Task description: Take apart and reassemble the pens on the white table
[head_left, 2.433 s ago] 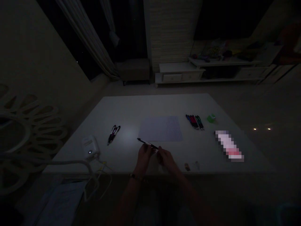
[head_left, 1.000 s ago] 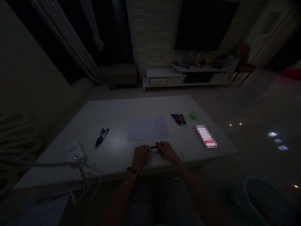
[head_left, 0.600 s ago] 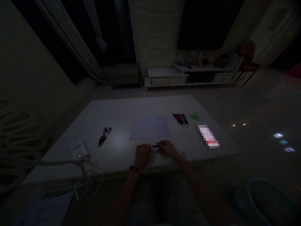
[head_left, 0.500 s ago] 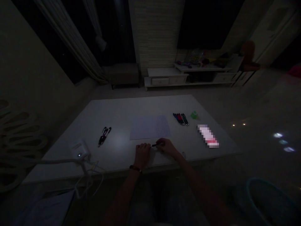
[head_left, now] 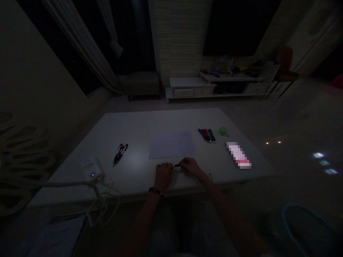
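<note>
Near the front edge of the white table, my right hand (head_left: 189, 166) pinches a short dark pen or pen part (head_left: 177, 165). It points left, toward my left hand (head_left: 164, 174). My left hand has its fingers curled against the tabletop, with the thumb side at the pen's left end. Whatever lies inside those left fingers is hidden. Just beyond both hands lies a sheet of paper (head_left: 171, 145) with lines of writing on its right part. A small clear piece (head_left: 210, 176) sits by my right wrist, too dim to name.
Several pens (head_left: 207, 135) lie in a row at the right, beside a green object (head_left: 222, 131) and a phone (head_left: 238, 155). More dark pens (head_left: 120, 155) are at the left. A white box (head_left: 92, 169) with cables stands on the white table (head_left: 128, 125). A blue-rimmed bin (head_left: 288, 221) is at lower right.
The whole view has shifted slightly. My hands stay in nearly the same place, and the visible length of the dark pen between them looks a little shorter.
</note>
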The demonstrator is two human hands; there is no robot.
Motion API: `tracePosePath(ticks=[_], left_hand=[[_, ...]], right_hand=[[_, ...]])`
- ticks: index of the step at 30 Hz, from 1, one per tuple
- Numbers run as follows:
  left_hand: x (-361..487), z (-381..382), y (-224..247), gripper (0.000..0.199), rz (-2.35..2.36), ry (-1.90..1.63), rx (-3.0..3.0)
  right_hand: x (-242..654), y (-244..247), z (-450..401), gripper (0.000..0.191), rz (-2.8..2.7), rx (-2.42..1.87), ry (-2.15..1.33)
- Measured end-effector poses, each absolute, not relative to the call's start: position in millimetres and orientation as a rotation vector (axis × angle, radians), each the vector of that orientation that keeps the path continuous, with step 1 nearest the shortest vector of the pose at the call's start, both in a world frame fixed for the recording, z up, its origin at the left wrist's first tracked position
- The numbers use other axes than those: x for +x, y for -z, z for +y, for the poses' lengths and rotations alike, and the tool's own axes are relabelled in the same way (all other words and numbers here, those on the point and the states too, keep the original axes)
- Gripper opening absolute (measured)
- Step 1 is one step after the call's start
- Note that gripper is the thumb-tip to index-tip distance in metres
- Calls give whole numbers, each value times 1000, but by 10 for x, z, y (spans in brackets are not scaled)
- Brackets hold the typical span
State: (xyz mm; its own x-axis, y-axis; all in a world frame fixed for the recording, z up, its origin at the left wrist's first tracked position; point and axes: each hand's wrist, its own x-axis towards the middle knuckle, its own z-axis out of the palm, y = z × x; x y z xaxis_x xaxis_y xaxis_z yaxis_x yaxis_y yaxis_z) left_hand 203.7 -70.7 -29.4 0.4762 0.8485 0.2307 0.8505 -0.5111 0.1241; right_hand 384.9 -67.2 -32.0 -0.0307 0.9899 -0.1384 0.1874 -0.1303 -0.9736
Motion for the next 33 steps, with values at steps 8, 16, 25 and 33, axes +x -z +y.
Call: tracePosePath(ticks=[8, 16, 25, 33], left_hand=[[2030, -697, 325, 18, -1549, 424, -2691], [2032, -695, 342, 20, -1531, 445, -2669], [2013, -682, 369, 24, -1500, 556, -2664], [2020, -686, 338, 23, -1489, 385, -2694]], right_hand=[[3830, 337, -674, 30, -1314, -1387, -1267], [3817, 358, -679, 28, -1320, -1372, -1328], [4009, 361, -650, 23, -1321, -1340, -1278], [3894, 329, -678, 29, -1243, -1345, -1277]])
